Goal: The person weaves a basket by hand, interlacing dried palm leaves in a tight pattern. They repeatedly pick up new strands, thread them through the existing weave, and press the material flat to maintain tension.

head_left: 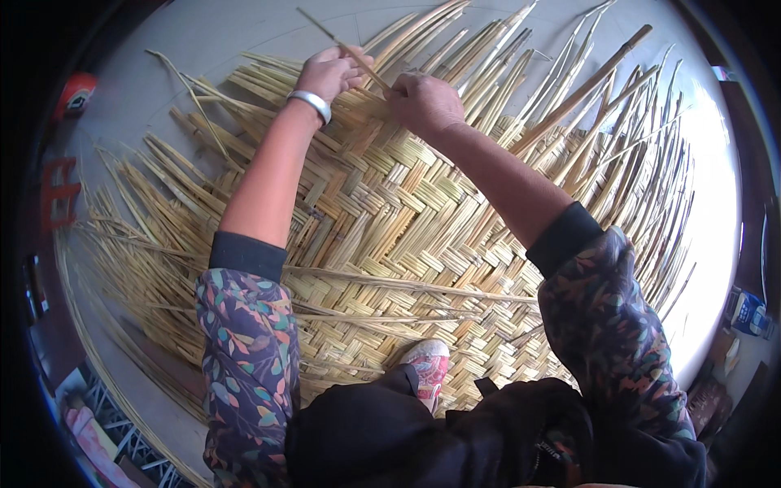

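Note:
A woven mat of flat straw-coloured reed strips [423, 211] lies under both my arms, in a zigzag weave with long loose ends fanning out. At its far side, my right hand [425, 103] is closed, pinching the lower end of a thin reed strip [325, 30]. That strip slants up to the left, across the curled fingers of my left hand [332, 73], which closes around it just above the weave. A silver bangle [311, 105] circles my left wrist.
Loose reeds [390, 281] lie across the weave nearer me. My pink-and-white shoe [428, 366] stands on the mat. One thicker stalk [594, 81] juts out at the far right. Red objects [62, 191] stand at the left, and a blue package [748, 313] sits at the right edge.

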Available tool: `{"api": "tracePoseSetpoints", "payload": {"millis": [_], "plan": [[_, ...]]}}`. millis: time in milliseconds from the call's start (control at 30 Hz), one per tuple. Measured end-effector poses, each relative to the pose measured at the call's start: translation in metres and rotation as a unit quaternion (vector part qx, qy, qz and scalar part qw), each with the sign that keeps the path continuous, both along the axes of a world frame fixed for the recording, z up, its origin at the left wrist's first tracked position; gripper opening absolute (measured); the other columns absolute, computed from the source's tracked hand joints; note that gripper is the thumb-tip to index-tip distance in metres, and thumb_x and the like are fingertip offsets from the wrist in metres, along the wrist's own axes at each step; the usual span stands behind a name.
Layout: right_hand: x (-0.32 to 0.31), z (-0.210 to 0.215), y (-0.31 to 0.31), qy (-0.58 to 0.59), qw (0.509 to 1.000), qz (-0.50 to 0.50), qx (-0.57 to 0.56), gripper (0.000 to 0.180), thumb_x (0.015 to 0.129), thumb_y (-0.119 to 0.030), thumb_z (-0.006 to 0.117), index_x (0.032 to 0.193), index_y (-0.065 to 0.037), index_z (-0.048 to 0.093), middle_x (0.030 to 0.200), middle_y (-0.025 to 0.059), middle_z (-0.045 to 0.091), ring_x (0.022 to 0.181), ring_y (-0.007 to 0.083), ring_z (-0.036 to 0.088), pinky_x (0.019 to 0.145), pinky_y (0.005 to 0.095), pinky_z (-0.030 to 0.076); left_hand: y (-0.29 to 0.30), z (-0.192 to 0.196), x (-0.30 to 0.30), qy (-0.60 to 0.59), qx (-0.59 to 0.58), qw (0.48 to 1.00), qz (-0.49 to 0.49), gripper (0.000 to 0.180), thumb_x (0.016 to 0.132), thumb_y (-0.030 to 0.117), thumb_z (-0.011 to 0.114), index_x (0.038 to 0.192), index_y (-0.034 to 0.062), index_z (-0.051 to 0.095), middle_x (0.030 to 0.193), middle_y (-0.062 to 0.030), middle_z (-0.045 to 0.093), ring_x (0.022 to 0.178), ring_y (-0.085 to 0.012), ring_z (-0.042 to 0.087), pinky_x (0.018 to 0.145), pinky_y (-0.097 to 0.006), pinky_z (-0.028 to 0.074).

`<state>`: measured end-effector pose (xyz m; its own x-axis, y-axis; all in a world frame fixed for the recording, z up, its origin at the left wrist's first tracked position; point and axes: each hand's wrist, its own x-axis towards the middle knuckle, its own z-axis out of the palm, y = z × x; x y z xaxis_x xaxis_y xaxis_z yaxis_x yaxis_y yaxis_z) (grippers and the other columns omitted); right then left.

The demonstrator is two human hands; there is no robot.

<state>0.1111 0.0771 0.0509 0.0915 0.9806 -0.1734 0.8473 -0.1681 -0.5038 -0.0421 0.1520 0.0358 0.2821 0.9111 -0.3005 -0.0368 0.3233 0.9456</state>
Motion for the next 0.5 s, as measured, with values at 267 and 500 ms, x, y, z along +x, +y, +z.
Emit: {"api": "tracePoseSetpoints", "payload": {"millis": [267,500], "plan": [[-0.007,0.013,-0.006,0.014,0.996,-0.065,0.063,0.022,0.077,-0.030,0.060,0.084,-0.011,0.068,0.080,0.0107,0.066,0.081,0.0276,0.063,0.075,0.0387,0.049,0.035,-0.014,0.039,0.373,0.061,0.869,-0.320,0.017,0.079,0.008,0.055,0.087,0.0040,0.068,0.072,-0.0004,0.061,0.059,-0.0093,0.051,0.054,-0.025,0.040],[-0.009,0.017,-0.009,0.039,0.992,-0.098,0.076,0.022,0.074,-0.028,0.062,0.083,-0.009,0.067,0.080,0.0123,0.066,0.082,0.0285,0.063,0.076,0.0389,0.049,0.043,-0.028,0.043,0.356,0.000,0.869,-0.343,0.012,0.072,0.010,0.061,0.082,0.0057,0.066,0.069,-0.0045,0.061,0.058,-0.0145,0.053,0.053,-0.031,0.042]]}}
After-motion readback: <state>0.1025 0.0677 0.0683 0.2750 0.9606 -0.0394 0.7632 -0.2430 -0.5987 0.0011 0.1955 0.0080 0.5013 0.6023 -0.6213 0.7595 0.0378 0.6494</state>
